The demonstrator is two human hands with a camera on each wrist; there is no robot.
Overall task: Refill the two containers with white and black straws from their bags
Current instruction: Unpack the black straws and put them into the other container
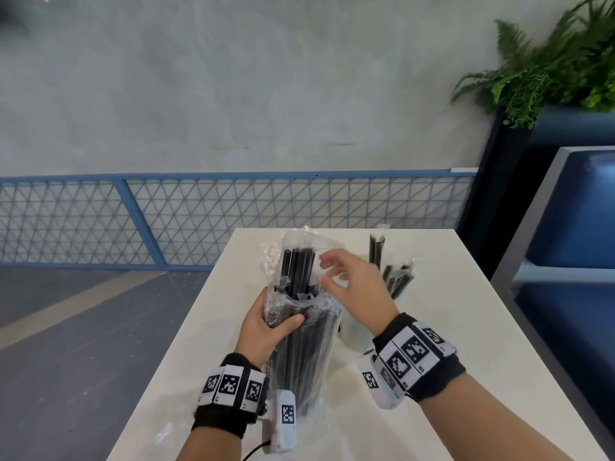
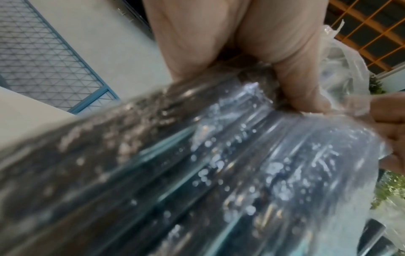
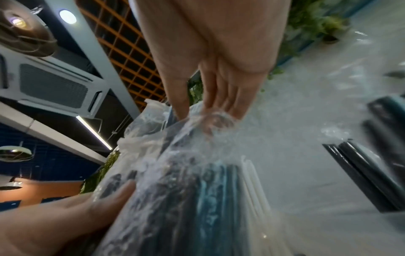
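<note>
A clear plastic bag of black straws (image 1: 299,344) stands tilted on the white table (image 1: 432,377). My left hand (image 1: 266,327) grips its middle, thumb across the front. The straw ends (image 1: 298,267) poke up inside the loose bag mouth. My right hand (image 1: 346,277) is at that mouth, and its fingertips (image 3: 219,110) pinch the bunched film (image 3: 210,124). Behind the right hand stands a container with black straws (image 1: 396,277). White straws (image 3: 252,181) show beside the bag in the right wrist view. The left wrist view is filled by the blurred bag (image 2: 219,164).
A white object (image 1: 352,327) sits partly hidden behind the bag. A blue bench (image 1: 565,261) runs along the table's right side, with a plant (image 1: 549,68) above it. A blue mesh railing (image 1: 199,214) lies beyond the far edge.
</note>
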